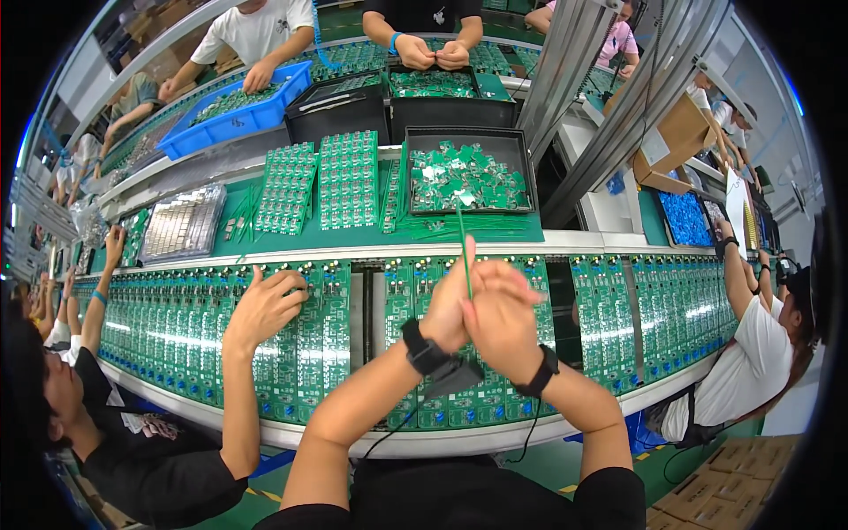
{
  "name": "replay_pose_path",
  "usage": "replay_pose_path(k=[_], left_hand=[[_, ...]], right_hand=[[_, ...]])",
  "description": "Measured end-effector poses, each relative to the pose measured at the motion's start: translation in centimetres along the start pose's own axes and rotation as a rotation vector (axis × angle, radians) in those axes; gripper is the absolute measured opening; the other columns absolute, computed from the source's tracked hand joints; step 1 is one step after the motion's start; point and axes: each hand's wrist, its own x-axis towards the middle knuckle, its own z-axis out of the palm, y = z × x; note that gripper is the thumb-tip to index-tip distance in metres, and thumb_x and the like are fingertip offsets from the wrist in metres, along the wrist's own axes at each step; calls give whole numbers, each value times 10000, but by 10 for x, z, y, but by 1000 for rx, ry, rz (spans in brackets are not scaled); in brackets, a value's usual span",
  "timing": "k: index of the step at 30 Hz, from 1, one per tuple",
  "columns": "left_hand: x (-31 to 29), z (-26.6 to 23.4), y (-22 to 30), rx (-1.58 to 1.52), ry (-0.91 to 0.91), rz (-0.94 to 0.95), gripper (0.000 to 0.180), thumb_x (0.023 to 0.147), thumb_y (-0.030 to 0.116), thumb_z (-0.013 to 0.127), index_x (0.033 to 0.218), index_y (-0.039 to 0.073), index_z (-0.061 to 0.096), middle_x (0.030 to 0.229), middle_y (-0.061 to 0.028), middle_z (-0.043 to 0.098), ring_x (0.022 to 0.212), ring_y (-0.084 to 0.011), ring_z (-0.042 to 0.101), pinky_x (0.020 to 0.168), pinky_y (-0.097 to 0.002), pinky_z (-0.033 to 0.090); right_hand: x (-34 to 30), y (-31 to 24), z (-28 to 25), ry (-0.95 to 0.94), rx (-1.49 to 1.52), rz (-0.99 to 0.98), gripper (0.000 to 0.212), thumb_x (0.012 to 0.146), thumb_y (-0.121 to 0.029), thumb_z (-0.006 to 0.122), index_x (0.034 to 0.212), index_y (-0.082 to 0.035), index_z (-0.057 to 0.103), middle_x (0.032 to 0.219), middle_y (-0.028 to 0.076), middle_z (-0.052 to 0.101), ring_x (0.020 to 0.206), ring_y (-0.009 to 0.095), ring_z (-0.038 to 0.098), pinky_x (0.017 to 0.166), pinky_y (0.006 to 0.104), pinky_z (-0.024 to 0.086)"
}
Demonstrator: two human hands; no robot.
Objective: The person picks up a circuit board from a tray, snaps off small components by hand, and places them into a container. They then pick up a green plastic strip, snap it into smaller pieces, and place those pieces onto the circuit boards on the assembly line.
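My two hands are together over the row of green circuit boards (411, 305), wrists angled inward. A thin green circuit-board strip (463, 231) rises between them, pointing away from me. My left hand (449, 299) is closed, with its thumb along the strip. My right hand (502, 325) is closed at the strip's lower end and covers part of my left hand. Whether a small board is also between the palms is hidden. Just beyond is a black tray (533, 181) of small green boards (459, 172), with loose green strips (433, 231) along its near side.
Board panels (349, 181) lie left of the tray, beside a clear tray of metal parts (181, 223). A co-worker's hand (269, 305) reaches over the boards at left. Metal posts (609, 132) stand at right. Across the bench are a blue bin (181, 146) and other workers.
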Motion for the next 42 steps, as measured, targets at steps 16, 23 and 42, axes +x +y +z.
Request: replay_pose_path(k=[16, 23, 42], left_hand=[[-81, 10, -38, -280, -25, -192, 596, 917, 517, 233, 688, 49, 521, 707, -104, 584, 890, -252, 548, 860, -362, 398], [-73, -46, -18, -428, 553, -88, 520, 913, 491, 316, 658, 83, 513, 702, -76, 560, 785, -232, 552, 805, -344, 427], [-91, -52, -20, -202, 355, 73, 185, 842, -73, 387, 982, 14, 470, 1175, -192, 480, 1187, -305, 415, 1027, -391, 321]], right_hand=[[-46, -47, -27, -293, 350, -231, 154, 769, -143, 585, 677, -41, 516, 642, 90, 484, 600, 240, 521, 504, 340, 404], [10, 13, -45, -423, 128, 69, 122, 810, -146, 540, 738, -49, 552, 684, 100, 548, 613, 276, 553, 514, 370, 428], [34, 164, 51, -469, -312, -64, 174, 738, -218, 631, 698, -57, 581, 691, 77, 523, 727, 243, 550, 613, 361, 450]])
